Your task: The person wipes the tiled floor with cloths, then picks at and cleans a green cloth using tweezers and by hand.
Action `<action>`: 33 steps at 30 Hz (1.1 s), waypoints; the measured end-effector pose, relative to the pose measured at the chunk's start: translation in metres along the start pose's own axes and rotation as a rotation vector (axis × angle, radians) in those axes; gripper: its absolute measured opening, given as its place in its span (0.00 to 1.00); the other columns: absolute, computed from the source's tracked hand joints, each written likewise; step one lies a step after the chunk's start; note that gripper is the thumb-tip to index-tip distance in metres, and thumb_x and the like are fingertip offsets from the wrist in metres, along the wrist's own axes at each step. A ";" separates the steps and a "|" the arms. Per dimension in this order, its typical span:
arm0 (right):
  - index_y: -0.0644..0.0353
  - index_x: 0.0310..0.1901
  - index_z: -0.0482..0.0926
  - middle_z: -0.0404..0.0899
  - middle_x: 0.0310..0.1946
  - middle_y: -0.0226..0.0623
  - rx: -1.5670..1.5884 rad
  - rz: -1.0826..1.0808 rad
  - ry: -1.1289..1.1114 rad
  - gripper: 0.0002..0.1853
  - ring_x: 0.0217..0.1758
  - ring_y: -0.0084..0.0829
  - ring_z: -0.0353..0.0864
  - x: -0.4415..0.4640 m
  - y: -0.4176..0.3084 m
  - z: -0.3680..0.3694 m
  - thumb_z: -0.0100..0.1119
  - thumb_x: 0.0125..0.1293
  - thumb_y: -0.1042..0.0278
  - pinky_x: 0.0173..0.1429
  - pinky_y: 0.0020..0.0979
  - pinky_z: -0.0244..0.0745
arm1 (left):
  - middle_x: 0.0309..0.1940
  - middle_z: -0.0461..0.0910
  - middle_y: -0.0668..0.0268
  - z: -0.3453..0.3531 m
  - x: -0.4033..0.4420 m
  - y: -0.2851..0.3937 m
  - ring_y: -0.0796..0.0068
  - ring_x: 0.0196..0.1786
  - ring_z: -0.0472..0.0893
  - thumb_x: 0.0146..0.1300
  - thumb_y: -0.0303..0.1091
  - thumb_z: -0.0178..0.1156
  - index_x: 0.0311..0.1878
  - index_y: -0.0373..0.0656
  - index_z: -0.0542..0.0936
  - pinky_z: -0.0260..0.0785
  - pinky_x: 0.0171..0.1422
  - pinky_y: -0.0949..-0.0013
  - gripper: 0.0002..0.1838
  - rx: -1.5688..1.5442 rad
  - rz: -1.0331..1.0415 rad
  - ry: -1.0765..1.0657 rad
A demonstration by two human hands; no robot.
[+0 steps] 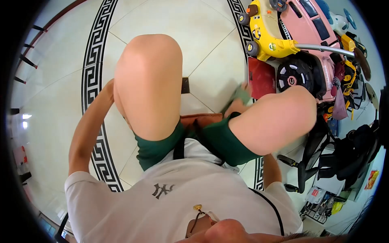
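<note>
My left hand is hidden behind my raised left leg [150, 81]; only the left forearm [87, 129] shows, reaching to the side of that leg. The right hand is out of sight too, since the right arm [272, 170] passes behind my bent right leg [275, 117]. What either hand touches or holds cannot be seen. Between the thighs of my green shorts [162, 146] shows the edge of a reddish-brown seat or board [206, 118]. A foot in a green slipper [241, 95] is blurred on the tiles below the right knee.
At the upper right stand a yellow ride-on toy [269, 38], a pink toy car [302, 20] with a black wheel [295, 76], and a red flat piece [262, 77]. A black wheeled chair [312, 158] is at right. Patterned borders [92, 60] cross the tiled floor.
</note>
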State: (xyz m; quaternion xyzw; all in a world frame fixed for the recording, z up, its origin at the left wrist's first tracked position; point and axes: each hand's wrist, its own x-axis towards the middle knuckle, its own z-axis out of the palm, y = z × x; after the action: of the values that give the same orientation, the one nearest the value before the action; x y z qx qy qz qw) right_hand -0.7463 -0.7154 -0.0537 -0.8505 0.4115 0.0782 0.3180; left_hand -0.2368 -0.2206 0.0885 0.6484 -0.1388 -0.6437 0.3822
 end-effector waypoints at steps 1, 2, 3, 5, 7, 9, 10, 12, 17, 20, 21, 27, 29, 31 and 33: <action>0.57 0.68 0.59 0.66 0.62 0.47 0.146 -0.004 -0.022 0.38 0.57 0.56 0.72 0.025 -0.030 -0.027 0.64 0.58 0.59 0.58 0.44 0.73 | 0.53 0.76 0.62 -0.001 -0.001 -0.001 0.74 0.57 0.71 0.65 0.34 0.54 0.58 0.37 0.74 0.62 0.63 0.75 0.20 0.006 -0.013 -0.009; 0.57 0.68 0.59 0.67 0.62 0.47 0.299 -0.011 -0.048 0.37 0.57 0.55 0.72 0.053 -0.063 -0.056 0.63 0.58 0.59 0.58 0.44 0.72 | 0.53 0.76 0.62 -0.003 -0.003 -0.001 0.74 0.57 0.72 0.65 0.34 0.54 0.58 0.37 0.74 0.62 0.63 0.75 0.20 0.013 -0.023 -0.013; 0.57 0.68 0.59 0.67 0.62 0.46 0.445 -0.023 -0.082 0.37 0.57 0.55 0.72 0.078 -0.092 -0.078 0.63 0.59 0.59 0.58 0.44 0.72 | 0.53 0.76 0.62 -0.004 -0.005 -0.001 0.75 0.56 0.72 0.65 0.34 0.54 0.58 0.37 0.74 0.62 0.63 0.75 0.20 0.022 -0.034 -0.021; 0.57 0.68 0.59 0.67 0.62 0.45 0.725 -0.042 -0.164 0.37 0.57 0.55 0.72 0.119 -0.143 -0.117 0.63 0.59 0.59 0.58 0.44 0.72 | 0.53 0.76 0.62 -0.007 -0.008 0.001 0.75 0.56 0.72 0.65 0.35 0.53 0.58 0.37 0.74 0.62 0.62 0.74 0.20 0.037 -0.060 -0.035; 0.56 0.68 0.59 0.68 0.62 0.44 0.959 -0.064 -0.297 0.36 0.57 0.54 0.72 0.161 -0.182 -0.144 0.62 0.59 0.59 0.59 0.44 0.72 | 0.53 0.76 0.63 -0.005 -0.012 -0.002 0.75 0.56 0.72 0.65 0.35 0.53 0.58 0.37 0.74 0.62 0.62 0.74 0.20 0.043 -0.077 -0.048; 0.56 0.68 0.59 0.68 0.62 0.43 1.135 -0.060 -0.457 0.36 0.57 0.53 0.73 0.199 -0.205 -0.149 0.62 0.60 0.59 0.59 0.43 0.72 | 0.53 0.76 0.63 -0.004 -0.011 -0.003 0.75 0.56 0.72 0.65 0.35 0.53 0.58 0.37 0.74 0.62 0.62 0.74 0.20 0.031 -0.100 -0.063; 0.56 0.68 0.59 0.69 0.61 0.42 1.190 -0.053 -0.538 0.35 0.57 0.53 0.73 0.218 -0.213 -0.148 0.62 0.60 0.59 0.59 0.43 0.72 | 0.53 0.76 0.63 -0.006 -0.009 -0.003 0.75 0.55 0.72 0.65 0.35 0.53 0.58 0.37 0.74 0.62 0.62 0.74 0.20 0.029 -0.111 -0.068; 0.56 0.68 0.60 0.69 0.61 0.41 1.190 -0.007 -0.626 0.35 0.57 0.52 0.73 0.253 -0.223 -0.134 0.61 0.60 0.60 0.59 0.43 0.72 | 0.52 0.76 0.63 -0.007 -0.002 0.002 0.76 0.55 0.72 0.65 0.35 0.53 0.58 0.37 0.74 0.62 0.62 0.74 0.20 0.028 -0.128 -0.086; 0.56 0.66 0.61 0.69 0.60 0.45 0.275 0.160 -0.339 0.33 0.59 0.53 0.68 0.297 -0.222 -0.043 0.58 0.62 0.56 0.63 0.48 0.67 | 0.52 0.77 0.64 -0.021 0.025 0.022 0.76 0.54 0.72 0.65 0.36 0.52 0.58 0.37 0.74 0.62 0.61 0.74 0.20 0.056 -0.178 -0.129; 0.54 0.68 0.59 0.56 0.65 0.60 -0.306 -0.201 0.168 0.40 0.61 0.63 0.63 0.309 -0.207 0.001 0.61 0.58 0.46 0.61 0.61 0.60 | 0.52 0.77 0.64 -0.040 0.044 0.055 0.77 0.54 0.72 0.66 0.36 0.52 0.58 0.37 0.74 0.62 0.61 0.74 0.20 0.143 -0.174 -0.151; 0.54 0.69 0.58 0.55 0.66 0.60 -0.360 -0.262 0.166 0.41 0.62 0.63 0.62 0.305 -0.211 0.007 0.60 0.58 0.45 0.62 0.61 0.60 | 0.51 0.77 0.64 -0.048 0.049 0.072 0.77 0.54 0.72 0.66 0.36 0.52 0.58 0.37 0.74 0.63 0.61 0.74 0.20 0.190 -0.165 -0.139; 0.55 0.70 0.58 0.52 0.65 0.65 -0.512 -0.302 0.054 0.40 0.67 0.62 0.54 0.297 -0.249 0.019 0.56 0.60 0.44 0.65 0.58 0.52 | 0.42 0.77 0.65 -0.099 0.101 0.202 0.73 0.47 0.72 0.65 0.39 0.50 0.50 0.37 0.76 0.65 0.56 0.68 0.17 0.570 -0.124 -0.159; 0.54 0.70 0.58 0.52 0.65 0.63 -0.545 -0.351 0.083 0.38 0.66 0.61 0.55 0.316 -0.234 0.032 0.56 0.61 0.47 0.66 0.56 0.52 | 0.40 0.77 0.65 -0.102 0.130 0.233 0.72 0.44 0.71 0.66 0.39 0.48 0.47 0.38 0.76 0.64 0.53 0.68 0.16 0.691 -0.128 -0.222; 0.58 0.68 0.60 0.56 0.61 0.60 -0.553 -0.412 0.080 0.34 0.65 0.59 0.56 0.321 -0.234 0.033 0.56 0.62 0.54 0.65 0.53 0.54 | 0.36 0.76 0.63 -0.095 0.160 0.238 0.69 0.42 0.71 0.66 0.38 0.47 0.43 0.36 0.74 0.64 0.50 0.66 0.14 0.739 -0.024 -0.290; 0.57 0.68 0.61 0.56 0.61 0.61 -0.553 -0.417 0.004 0.34 0.64 0.59 0.57 0.333 -0.235 0.029 0.56 0.62 0.55 0.65 0.52 0.54 | 0.34 0.75 0.60 -0.079 0.187 0.233 0.68 0.40 0.71 0.65 0.38 0.47 0.41 0.35 0.73 0.64 0.48 0.63 0.14 0.772 0.017 -0.425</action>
State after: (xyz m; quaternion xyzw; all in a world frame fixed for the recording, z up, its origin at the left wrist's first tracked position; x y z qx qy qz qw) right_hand -0.3508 -0.8069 -0.0957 -0.9705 0.1928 0.1182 0.0839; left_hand -0.0653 -0.4768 0.1001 0.5957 -0.4500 -0.6605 0.0800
